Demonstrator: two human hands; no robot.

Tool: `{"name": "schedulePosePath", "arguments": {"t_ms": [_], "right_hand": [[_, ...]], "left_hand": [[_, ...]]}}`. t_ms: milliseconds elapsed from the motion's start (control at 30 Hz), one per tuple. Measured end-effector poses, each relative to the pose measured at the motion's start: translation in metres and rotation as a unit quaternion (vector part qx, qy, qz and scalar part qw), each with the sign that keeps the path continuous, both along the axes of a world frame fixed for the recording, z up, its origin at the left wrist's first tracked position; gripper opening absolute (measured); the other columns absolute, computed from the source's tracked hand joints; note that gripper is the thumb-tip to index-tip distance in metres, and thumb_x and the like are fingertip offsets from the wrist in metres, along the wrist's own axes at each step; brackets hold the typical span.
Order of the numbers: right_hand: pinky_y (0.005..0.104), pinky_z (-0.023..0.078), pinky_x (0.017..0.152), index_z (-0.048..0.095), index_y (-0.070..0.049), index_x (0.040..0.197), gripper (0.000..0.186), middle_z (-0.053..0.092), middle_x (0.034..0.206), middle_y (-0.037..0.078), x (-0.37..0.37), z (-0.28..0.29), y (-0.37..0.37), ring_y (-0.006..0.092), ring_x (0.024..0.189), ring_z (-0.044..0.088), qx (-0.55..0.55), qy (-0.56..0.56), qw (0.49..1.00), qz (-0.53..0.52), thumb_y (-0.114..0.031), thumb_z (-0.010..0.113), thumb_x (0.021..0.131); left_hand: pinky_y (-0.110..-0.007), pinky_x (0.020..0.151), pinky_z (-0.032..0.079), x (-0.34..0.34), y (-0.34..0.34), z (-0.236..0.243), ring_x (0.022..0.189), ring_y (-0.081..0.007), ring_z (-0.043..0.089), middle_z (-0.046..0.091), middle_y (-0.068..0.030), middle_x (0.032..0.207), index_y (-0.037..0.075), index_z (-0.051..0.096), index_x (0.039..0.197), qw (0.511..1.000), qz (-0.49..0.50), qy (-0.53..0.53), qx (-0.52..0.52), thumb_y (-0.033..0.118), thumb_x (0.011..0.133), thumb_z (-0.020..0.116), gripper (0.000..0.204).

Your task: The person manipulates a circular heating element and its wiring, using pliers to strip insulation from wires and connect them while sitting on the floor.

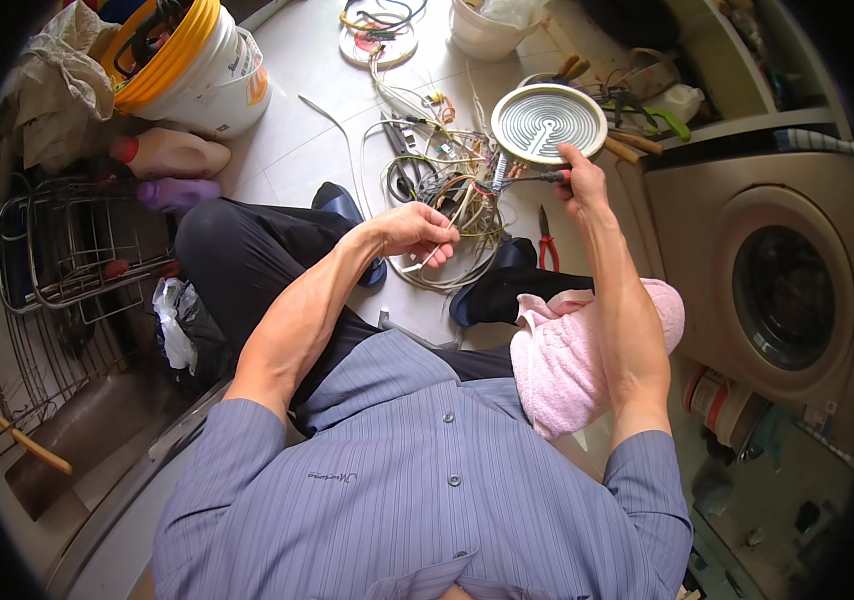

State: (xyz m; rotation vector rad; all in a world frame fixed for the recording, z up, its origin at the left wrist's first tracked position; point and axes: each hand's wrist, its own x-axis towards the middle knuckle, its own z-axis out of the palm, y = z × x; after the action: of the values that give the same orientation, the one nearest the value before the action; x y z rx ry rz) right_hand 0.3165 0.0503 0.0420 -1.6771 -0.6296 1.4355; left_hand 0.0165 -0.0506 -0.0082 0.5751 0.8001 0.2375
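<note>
Evidently the weak point is the plate [547, 122], held up to the right of the wires [469, 192] and gripped only near its near edge by the right hand [585, 186]. If that grip loosened, the plate could tip or drop onto the floor. A dark lead [552, 177] meets the right fingers; whether they also hold it, I cannot tell. The left hand, [421, 236] nearer and to the left, has its fingers pinched on a pale wire [414, 267]. A hard pull there could drag the tangle along, since the strands cross and loop so closely. The pliers [548, 243], on the floor to the right, could be kicked because a foot is near.

As for containers, the bucket [234, 92] at far left, white with a yellow rim, has dark things in it, too shaded to name. The tub [472, 33] at the far side holds a clear bag [514, 9]. Nearer on the left lie a pink jug [179, 155] and a purple bottle [179, 193]; their contents do not show.
</note>
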Motion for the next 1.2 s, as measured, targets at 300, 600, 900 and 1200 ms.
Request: {"name": "schedulePosePath", "arguments": {"t_ms": [300, 600, 900, 1200], "right_hand": [[0.0277, 0.029, 0.039, 0.066, -0.007, 0.081, 0.022, 0.055, 0.057, -0.001, -0.001, -0.026, -0.006, 0.0102, 0.042, 0.044, -0.079, -0.053, 0.993, 0.075, -0.027, 0.074, 0.085], [0.0261, 0.032, 0.038, 0.060, -0.011, 0.079, 0.020, 0.050, 0.054, -0.003, -0.036, -0.106, -0.038, 0.0085, 0.041, 0.042, -0.185, 0.035, 0.979, 0.083, -0.025, 0.071, 0.088], [0.0327, 0.055, 0.064, 0.074, 0.003, 0.099, 0.038, 0.072, 0.079, 0.015, -0.045, -0.012, -0.050, 0.0186, 0.059, 0.068, 0.026, -0.360, 0.817, 0.449, -0.033, 0.074, 0.084], [0.0251, 0.047, 0.053, 0.071, -0.002, 0.111, 0.022, 0.066, 0.085, 0.006, -0.083, 0.121, -0.094, 0.0089, 0.058, 0.057, 0.230, -0.117, 0.896, 0.360, -0.007, 0.070, 0.090]], "left_hand": [[-0.028, 0.063, 0.058, 0.013, 0.002, 0.042, 0.072, -0.0180, 0.071, 0.071, -0.0163, 0.089, 0.002, 0.044, 0.136, 0.988, 0.147, -0.017, 0.041, 0.008, 0.096, 0.062, 0.044], [-0.034, 0.085, 0.060, -0.002, 0.014, 0.077, 0.101, -0.0268, 0.070, 0.066, -0.0220, 0.119, -0.008, 0.053, 0.127, 0.953, 0.251, -0.124, 0.114, 0.011, 0.097, 0.055, 0.035], [-0.022, 0.063, 0.048, 0.003, 0.006, 0.092, 0.068, -0.0061, 0.058, 0.065, -0.0002, 0.081, 0.002, 0.066, 0.113, 0.937, 0.208, 0.033, 0.278, 0.017, 0.103, 0.056, 0.020], [-0.030, 0.072, 0.051, 0.014, -0.007, 0.118, 0.080, -0.0202, 0.065, 0.067, -0.0108, 0.089, 0.002, 0.071, 0.107, 0.805, 0.138, 0.209, 0.538, 0.010, 0.094, 0.065, 0.016]]}}
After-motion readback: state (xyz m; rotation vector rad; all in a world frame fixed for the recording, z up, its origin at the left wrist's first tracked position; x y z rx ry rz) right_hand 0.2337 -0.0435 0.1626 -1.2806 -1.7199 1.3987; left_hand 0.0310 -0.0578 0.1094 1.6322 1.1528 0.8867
